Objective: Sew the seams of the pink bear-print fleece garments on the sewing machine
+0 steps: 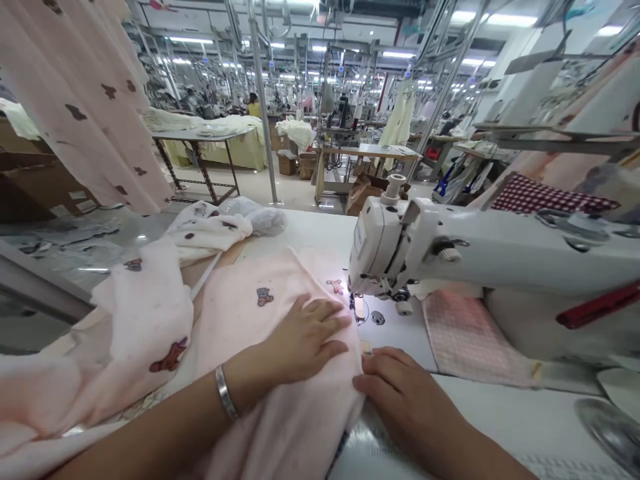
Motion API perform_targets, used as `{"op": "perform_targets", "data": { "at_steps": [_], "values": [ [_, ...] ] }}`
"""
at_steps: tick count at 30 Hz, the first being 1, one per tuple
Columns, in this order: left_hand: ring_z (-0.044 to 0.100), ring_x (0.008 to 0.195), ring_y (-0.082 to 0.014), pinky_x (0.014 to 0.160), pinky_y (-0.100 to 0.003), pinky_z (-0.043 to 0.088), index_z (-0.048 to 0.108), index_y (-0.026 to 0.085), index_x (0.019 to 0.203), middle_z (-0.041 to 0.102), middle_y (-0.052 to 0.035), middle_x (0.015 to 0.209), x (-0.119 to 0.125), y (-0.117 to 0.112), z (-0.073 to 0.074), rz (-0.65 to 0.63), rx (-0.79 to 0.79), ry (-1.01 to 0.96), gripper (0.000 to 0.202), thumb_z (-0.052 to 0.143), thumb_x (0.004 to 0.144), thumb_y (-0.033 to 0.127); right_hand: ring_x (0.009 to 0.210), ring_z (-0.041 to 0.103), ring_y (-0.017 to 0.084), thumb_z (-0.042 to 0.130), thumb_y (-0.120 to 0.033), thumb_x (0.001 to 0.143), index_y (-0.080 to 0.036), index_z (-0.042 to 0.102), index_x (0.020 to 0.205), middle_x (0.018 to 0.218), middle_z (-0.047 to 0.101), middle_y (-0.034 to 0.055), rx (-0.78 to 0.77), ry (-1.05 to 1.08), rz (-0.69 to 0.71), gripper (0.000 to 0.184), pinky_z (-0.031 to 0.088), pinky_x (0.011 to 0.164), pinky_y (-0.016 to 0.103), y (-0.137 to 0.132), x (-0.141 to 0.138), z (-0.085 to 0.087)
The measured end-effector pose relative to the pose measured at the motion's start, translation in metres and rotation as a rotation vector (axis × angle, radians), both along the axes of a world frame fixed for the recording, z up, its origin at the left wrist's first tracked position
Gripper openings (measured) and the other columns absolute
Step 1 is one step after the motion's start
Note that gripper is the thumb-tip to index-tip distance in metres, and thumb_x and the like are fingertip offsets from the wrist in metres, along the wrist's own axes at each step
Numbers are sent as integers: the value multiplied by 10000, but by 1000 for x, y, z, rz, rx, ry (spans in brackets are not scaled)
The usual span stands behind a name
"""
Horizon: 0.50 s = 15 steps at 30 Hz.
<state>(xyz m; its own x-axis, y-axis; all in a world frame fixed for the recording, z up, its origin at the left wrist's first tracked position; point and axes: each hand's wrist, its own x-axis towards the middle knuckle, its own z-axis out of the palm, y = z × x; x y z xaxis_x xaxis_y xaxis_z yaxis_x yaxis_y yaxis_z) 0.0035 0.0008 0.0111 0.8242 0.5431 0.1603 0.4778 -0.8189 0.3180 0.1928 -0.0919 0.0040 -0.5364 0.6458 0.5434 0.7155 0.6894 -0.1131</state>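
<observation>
Pink plush fabric (240,327) printed with small bears lies across the sewing table, its right edge beside the needle area of a white sewing machine (380,247). My left hand (307,333), below a silver bracelet (226,392), rests flat on the fabric with its fingers spread, left of the presser foot. At the fabric's right edge, my right hand (400,387) pinches the cloth between thumb and curled fingers, just in front of the needle plate (395,337). The machine's lamp lights the cloth near the needle.
More bear-print fabric (145,307) is heaped at the left, and a length of it (85,100) hangs above. A folded pink checked cloth (470,337) lies under the machine arm. Red-handled snips or a similar red tool (597,307) sit on the machine. Thread cones (540,93) stand at right.
</observation>
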Motion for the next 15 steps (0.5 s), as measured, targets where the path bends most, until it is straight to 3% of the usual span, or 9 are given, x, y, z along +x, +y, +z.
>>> {"op": "perform_targets", "data": {
  "at_steps": [4,9,15],
  "values": [
    [409,1172,-240,975,-462,226,460,279,1224,455,-44,1302,1,16,0,-31,8,-5,363,398,910,450,720,573,136,375,16,797,-151,584,857,737,617,46,5,-6,36,274,479,792,325,9,5,0],
    [376,1208,-255,991,-498,198,442,283,1253,437,-57,1324,3,19,-2,-49,13,4,435,386,894,523,737,576,144,414,13,787,-142,575,894,745,605,54,-5,36,49,247,496,737,328,8,8,-2],
    [367,1224,-262,1013,-504,174,426,289,1275,425,-61,1332,2,20,-6,-57,20,10,487,367,882,570,1045,562,219,486,-59,780,-153,589,918,942,638,105,72,23,47,196,482,829,368,6,11,-5]
  ]
}}
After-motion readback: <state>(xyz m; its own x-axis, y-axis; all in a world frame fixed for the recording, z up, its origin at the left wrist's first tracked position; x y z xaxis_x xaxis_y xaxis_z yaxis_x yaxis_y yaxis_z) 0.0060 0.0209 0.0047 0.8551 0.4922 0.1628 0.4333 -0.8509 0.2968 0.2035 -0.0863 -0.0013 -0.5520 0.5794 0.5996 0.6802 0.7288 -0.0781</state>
